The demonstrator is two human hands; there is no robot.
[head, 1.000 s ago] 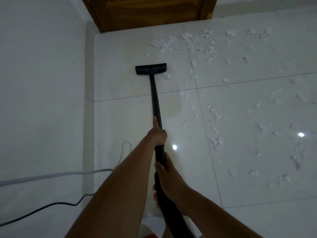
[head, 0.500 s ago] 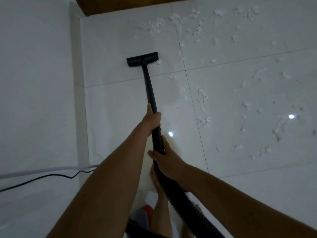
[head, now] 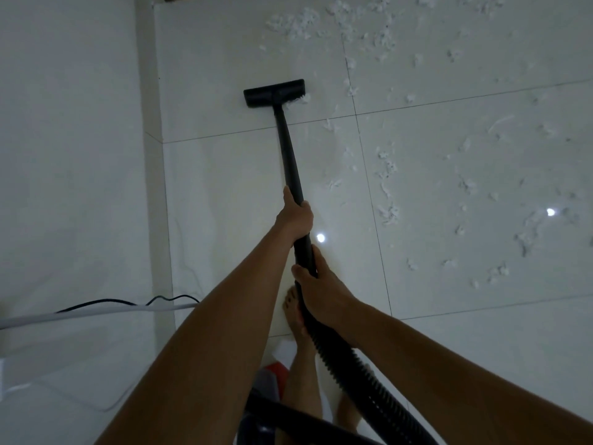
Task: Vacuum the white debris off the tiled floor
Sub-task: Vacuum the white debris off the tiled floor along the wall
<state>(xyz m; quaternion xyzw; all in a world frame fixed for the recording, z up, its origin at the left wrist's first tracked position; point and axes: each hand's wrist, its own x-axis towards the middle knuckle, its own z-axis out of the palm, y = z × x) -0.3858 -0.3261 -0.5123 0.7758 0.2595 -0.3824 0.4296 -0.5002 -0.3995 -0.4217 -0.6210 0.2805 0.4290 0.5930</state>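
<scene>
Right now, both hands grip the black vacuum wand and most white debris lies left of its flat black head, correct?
No: the head view shows white debris mostly right of the flat black head. Left hand and right hand grip the wand.

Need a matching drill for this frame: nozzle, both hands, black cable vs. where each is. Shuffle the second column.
1 floor nozzle
2 left hand
3 right hand
4 black cable

A grips the wand low, just above the ribbed hose
B far left, beside a white pipe
C on the tile, white scraps at its right end
D grips the wand higher up

Pairs: 1-C, 2-D, 3-A, 4-B
</scene>
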